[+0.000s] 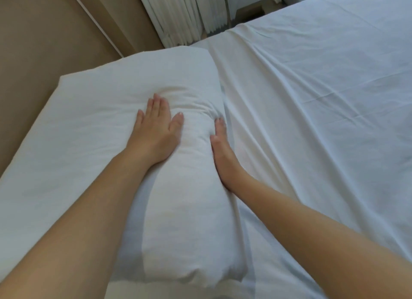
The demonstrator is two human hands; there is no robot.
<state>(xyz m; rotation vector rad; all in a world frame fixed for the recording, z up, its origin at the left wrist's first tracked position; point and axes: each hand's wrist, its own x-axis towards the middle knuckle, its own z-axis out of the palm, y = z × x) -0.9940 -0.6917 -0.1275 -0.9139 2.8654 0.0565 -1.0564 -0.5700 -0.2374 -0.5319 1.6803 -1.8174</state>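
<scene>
A white pillow (107,125) lies on the left side of a bed covered with a white sheet (312,102). My left hand (156,129) presses flat on top of the pillow with straight fingers, denting it. Along the pillow's right edge my right hand (223,151) stands on its side, fingers straight, pushing against the pillow where it meets the sheet. The fabric bunches into wrinkles between the two hands.
A beige headboard or wall (44,42) runs along the left behind the pillow. White curtains (178,15) hang at the top centre beyond the bed's far edge. The wrinkled sheet stretches away to the right.
</scene>
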